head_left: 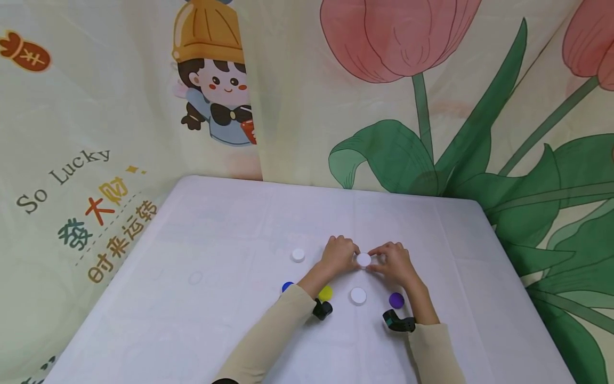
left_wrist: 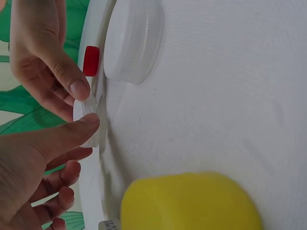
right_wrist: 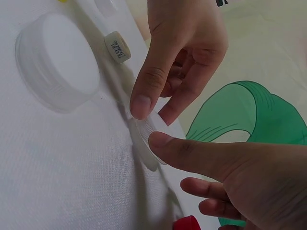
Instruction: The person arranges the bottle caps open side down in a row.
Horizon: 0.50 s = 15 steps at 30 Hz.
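A small white cap (head_left: 363,260) with a ribbed edge is held between both hands, just over or on the white table. My left hand (head_left: 339,253) pinches it from the left, and the thumb lies across its side in the left wrist view. From the other side my right hand (head_left: 394,262) pinches it, its thumb on the ribbed edge in the right wrist view. The larger white lid (right_wrist: 62,62) stands nearer to me on the cloth. A red cap (left_wrist: 91,61) shows beyond the right hand in the left wrist view.
A yellow cap (head_left: 325,293) and a blue cap (head_left: 288,286) lie by the left forearm, which partly covers the blue one. Near the right wrist is a purple cap (head_left: 396,300). Another white cap (head_left: 298,255) sits left of the left hand. A printed curtain hangs behind the table (head_left: 230,213).
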Motion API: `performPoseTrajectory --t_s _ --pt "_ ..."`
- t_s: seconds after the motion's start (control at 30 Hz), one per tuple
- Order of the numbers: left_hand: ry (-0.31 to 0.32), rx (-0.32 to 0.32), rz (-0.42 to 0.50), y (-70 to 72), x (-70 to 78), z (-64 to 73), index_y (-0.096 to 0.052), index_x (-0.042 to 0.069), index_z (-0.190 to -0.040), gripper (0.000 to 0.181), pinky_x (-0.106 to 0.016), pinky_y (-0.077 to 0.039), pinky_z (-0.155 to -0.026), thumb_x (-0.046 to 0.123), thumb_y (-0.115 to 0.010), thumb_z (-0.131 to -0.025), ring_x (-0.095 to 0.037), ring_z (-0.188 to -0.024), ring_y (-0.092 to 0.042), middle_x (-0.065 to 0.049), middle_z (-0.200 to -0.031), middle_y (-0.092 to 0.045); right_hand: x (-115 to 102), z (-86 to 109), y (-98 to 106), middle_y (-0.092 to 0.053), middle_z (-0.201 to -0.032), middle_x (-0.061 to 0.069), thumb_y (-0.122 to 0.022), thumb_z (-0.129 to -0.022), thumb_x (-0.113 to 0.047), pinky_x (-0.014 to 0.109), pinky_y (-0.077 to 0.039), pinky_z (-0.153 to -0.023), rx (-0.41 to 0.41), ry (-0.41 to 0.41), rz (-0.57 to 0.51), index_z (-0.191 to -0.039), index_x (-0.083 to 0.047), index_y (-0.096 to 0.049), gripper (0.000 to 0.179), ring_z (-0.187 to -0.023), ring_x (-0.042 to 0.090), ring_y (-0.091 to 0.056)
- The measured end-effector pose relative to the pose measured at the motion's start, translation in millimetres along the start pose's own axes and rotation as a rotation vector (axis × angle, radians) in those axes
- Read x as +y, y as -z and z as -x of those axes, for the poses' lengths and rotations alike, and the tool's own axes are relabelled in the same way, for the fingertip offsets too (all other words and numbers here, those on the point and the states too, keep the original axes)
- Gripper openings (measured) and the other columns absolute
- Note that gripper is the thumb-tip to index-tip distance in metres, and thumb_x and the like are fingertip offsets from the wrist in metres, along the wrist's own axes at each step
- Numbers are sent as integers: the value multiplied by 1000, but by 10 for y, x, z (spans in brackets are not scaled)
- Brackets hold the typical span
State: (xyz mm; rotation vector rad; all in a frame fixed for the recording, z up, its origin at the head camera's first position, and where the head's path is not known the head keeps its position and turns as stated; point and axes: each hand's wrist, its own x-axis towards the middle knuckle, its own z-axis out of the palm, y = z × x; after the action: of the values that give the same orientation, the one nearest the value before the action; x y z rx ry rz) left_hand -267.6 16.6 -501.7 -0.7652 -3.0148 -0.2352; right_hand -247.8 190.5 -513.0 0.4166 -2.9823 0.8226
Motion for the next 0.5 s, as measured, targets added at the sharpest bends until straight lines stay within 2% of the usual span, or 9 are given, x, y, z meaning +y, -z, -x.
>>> performPoseTrajectory --t_s 0.5 --pt "-19 -26 -86 -27 12 45 -71 26 -96 33 -30 -34 -72 45 -71 -69 -14 -79 -52 6 -87 -65 9 32 -75 -59 -94 5 -79 -64 -32 41 -30 -79 18 12 0 -92 -16 -71 33 -87 22 -44"
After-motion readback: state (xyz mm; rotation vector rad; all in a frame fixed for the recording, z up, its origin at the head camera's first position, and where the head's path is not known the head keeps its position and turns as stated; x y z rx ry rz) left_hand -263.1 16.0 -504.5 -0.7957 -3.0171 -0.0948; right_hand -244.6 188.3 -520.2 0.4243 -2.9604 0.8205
